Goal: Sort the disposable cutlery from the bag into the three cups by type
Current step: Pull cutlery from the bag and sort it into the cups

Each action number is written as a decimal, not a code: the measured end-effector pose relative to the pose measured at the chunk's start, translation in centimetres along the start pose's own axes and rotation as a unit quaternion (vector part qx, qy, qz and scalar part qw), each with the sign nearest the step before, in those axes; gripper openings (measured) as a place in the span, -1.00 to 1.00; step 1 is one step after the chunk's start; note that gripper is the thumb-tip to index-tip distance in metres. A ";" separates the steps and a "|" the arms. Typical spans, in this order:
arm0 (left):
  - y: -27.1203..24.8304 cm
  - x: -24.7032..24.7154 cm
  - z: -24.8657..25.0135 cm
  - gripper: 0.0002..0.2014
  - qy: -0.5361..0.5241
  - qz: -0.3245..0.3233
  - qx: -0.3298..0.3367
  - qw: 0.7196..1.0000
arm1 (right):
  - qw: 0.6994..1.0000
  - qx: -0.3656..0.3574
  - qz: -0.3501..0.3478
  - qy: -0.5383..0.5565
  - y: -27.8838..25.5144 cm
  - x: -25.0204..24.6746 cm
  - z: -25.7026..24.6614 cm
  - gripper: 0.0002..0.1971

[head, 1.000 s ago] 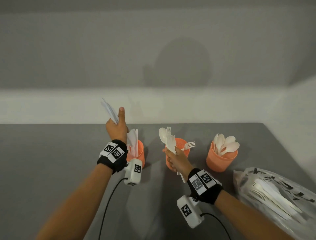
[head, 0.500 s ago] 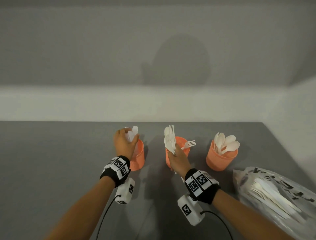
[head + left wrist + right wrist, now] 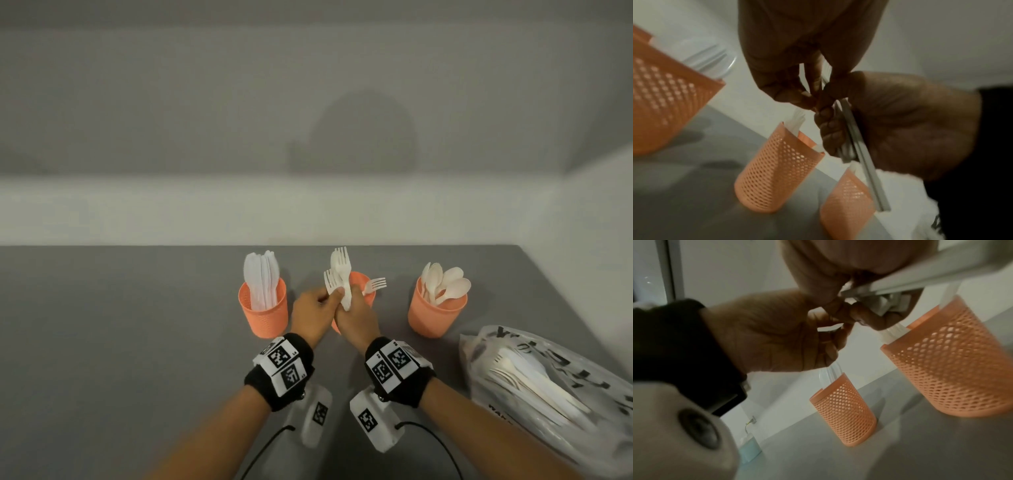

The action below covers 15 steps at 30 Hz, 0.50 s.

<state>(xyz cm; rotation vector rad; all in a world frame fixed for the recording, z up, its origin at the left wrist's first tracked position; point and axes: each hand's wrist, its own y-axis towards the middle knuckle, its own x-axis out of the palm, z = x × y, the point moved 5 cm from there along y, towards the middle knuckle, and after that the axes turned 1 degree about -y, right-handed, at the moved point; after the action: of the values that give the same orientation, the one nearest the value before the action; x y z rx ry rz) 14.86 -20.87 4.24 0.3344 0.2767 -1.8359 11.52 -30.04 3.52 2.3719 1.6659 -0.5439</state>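
Observation:
Three orange mesh cups stand in a row on the grey table. The left cup (image 3: 263, 310) holds knives, the middle cup (image 3: 367, 286) holds a fork and is partly hidden by my hands, and the right cup (image 3: 436, 313) holds spoons. My right hand (image 3: 356, 317) grips a bundle of white cutlery (image 3: 342, 274) upright in front of the middle cup, fork heads on top. My left hand (image 3: 313, 308) pinches one fork (image 3: 329, 284) at the left side of that bundle. In the left wrist view the handles (image 3: 857, 146) run through the right fist.
A clear plastic bag (image 3: 548, 394) with more white cutlery lies at the table's right front. A pale wall stands behind the table's far edge. Bare grey tabletop (image 3: 120, 342) stretches to the left of the cups.
My left hand lowered its knives into the left cup, let go of them, and moved right to the bundle, where it now pinches a fork. The right hand stayed almost still.

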 end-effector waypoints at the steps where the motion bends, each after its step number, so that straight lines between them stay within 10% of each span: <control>1: 0.0 0.1 -0.2 -0.71 -0.020 0.002 -0.023 1.000 | 1.000 0.006 -0.006 0.025 -0.1 -0.1 0.3 -0.72; 7: 0.4 -0.4 -0.1 -0.71 -0.190 0.035 -0.111 0.975 | 0.979 0.065 -0.042 0.188 -0.6 -0.6 1.4 -0.84; 11: 0.6 -1.7 0.9 -0.84 -0.337 0.102 -0.117 0.929 | 0.969 0.139 -0.009 0.205 -0.5 -1.0 3.1 -0.58; 15: 0.8 -1.7 1.1 -0.81 -0.334 0.115 -0.084 0.932 | 0.980 0.079 0.042 0.177 -0.1 -1.5 3.2 -0.58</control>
<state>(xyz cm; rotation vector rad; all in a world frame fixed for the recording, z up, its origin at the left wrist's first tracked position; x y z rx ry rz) 15.96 -19.91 5.86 -0.3702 -0.0808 -1.5763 10.35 -32.42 1.19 2.7743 1.7003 -0.2568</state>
